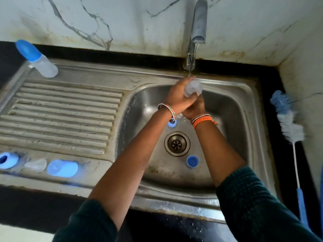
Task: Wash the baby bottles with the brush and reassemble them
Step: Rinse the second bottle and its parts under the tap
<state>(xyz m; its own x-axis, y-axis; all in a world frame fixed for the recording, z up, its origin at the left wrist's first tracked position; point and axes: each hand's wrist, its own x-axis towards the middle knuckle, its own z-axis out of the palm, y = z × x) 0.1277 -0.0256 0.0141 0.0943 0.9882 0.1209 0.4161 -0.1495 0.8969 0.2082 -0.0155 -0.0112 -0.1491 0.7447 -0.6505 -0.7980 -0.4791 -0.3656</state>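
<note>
Over the steel sink basin (232, 123), under the running tap (198, 23), both hands hold one clear bottle body (193, 88). My left hand (180, 97) wraps it from the left. My right hand (194, 107) grips it from below. In the basin lie a blue ring (172, 123), partly hidden behind my left wrist, and a blue cap (192, 161) by the drain (177, 143). A bottle brush (288, 123) lies on the black counter at right. An assembled bottle with a blue cap (37, 58) stands at the back left.
On the front rim of the ribbed drainboard (61, 116) lie a blue collar (7, 159), a clear teat (35, 165) and a blue cap (63, 168). A stained marble wall (104, 23) backs the sink. Water drops wet the front counter edge.
</note>
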